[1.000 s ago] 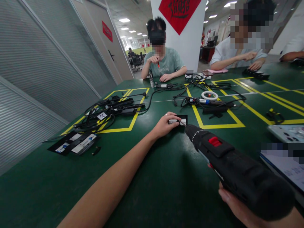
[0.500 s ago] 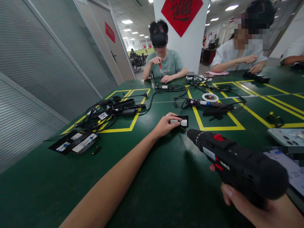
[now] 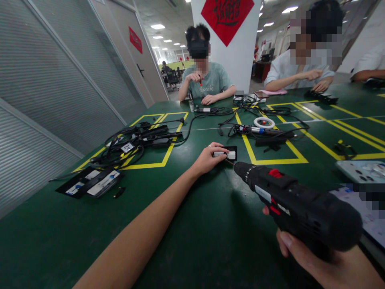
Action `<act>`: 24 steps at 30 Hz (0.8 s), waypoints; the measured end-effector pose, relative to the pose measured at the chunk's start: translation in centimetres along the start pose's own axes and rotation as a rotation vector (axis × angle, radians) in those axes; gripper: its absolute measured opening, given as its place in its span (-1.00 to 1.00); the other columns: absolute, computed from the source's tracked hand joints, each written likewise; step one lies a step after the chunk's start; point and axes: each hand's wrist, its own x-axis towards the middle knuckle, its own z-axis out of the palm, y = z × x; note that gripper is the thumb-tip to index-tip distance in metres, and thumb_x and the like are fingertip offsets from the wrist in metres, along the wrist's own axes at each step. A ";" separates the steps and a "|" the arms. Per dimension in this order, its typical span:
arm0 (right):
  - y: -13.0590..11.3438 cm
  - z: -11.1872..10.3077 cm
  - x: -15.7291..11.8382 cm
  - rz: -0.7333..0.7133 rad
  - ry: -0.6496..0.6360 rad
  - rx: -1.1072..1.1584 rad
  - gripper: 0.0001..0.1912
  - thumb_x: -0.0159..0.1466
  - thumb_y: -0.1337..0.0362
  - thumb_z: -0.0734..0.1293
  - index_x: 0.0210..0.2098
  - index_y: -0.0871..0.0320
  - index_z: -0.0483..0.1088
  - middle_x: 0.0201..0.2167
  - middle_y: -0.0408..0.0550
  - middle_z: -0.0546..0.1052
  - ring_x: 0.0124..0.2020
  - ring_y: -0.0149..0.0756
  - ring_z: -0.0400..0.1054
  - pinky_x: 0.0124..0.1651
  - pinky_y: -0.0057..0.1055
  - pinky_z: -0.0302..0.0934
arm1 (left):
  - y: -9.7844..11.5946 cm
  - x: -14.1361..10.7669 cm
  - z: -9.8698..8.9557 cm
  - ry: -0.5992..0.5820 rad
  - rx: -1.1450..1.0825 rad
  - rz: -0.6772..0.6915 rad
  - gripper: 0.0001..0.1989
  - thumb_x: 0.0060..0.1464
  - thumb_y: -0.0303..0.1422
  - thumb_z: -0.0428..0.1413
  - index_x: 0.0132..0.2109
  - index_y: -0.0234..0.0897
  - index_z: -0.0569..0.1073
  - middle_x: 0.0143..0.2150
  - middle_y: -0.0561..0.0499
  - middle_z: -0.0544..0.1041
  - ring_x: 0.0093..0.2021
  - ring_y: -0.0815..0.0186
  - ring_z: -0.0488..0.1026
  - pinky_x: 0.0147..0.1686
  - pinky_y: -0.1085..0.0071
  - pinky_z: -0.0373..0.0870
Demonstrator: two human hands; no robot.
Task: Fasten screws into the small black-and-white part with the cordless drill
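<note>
My right hand (image 3: 315,253) is wrapped round the grip of a black cordless drill (image 3: 288,196) with red switches. Its thin bit points left and away, the tip close to my left fingertips. My left hand (image 3: 209,157) is closed on a small white block (image 3: 231,155), pressing it down on the table. Behind and beside the block shows a flat black plate (image 3: 234,148). My fingers cover the block's left part, and whether the bit touches it I cannot tell.
On the green table (image 3: 192,241), black cables and devices (image 3: 156,136) lie at left, near flat black-and-white pieces (image 3: 104,182). More cabled tools (image 3: 255,130) and a white ring (image 3: 264,123) lie beyond. A phone (image 3: 361,170) is at right. Co-workers (image 3: 207,78) sit opposite.
The view has shifted slightly. The drill's bit looks a little closer to the white block. My left hand stays on the block, and my right hand keeps its hold on the drill.
</note>
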 end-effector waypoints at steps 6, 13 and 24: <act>0.2 -0.1 0.0 -0.005 -0.005 -0.023 -0.75 0.20 0.14 0.21 -0.54 0.04 0.39 -0.59 -0.14 0.50 -0.54 -0.33 0.46 -0.10 -0.43 0.36 | 0.0 0.0 0.0 -0.006 -0.009 0.011 -0.74 0.06 -0.27 0.08 -0.10 -0.20 0.50 -0.02 -0.06 0.37 -0.04 0.26 0.35 0.03 0.29 0.29; 0.7 0.1 -0.2 0.008 -0.016 0.003 -0.75 0.21 0.13 0.22 -0.52 0.05 0.41 -0.51 -0.11 0.54 -0.49 -0.35 0.48 -0.13 -0.49 0.36 | -0.2 0.1 0.0 0.004 -0.017 0.026 -0.75 0.05 -0.29 0.09 -0.11 -0.20 0.50 -0.04 -0.06 0.37 -0.03 0.25 0.34 0.03 0.28 0.28; 1.1 0.1 -0.4 0.064 -0.017 0.034 -0.76 0.20 0.12 0.23 -0.52 0.05 0.40 -0.46 -0.10 0.53 -0.36 -0.28 0.49 -0.14 -0.45 0.37 | 0.0 0.1 -0.1 -0.004 -0.014 0.000 -0.74 0.05 -0.27 0.09 -0.11 -0.20 0.51 -0.03 -0.06 0.37 -0.06 0.26 0.35 -0.01 0.30 0.31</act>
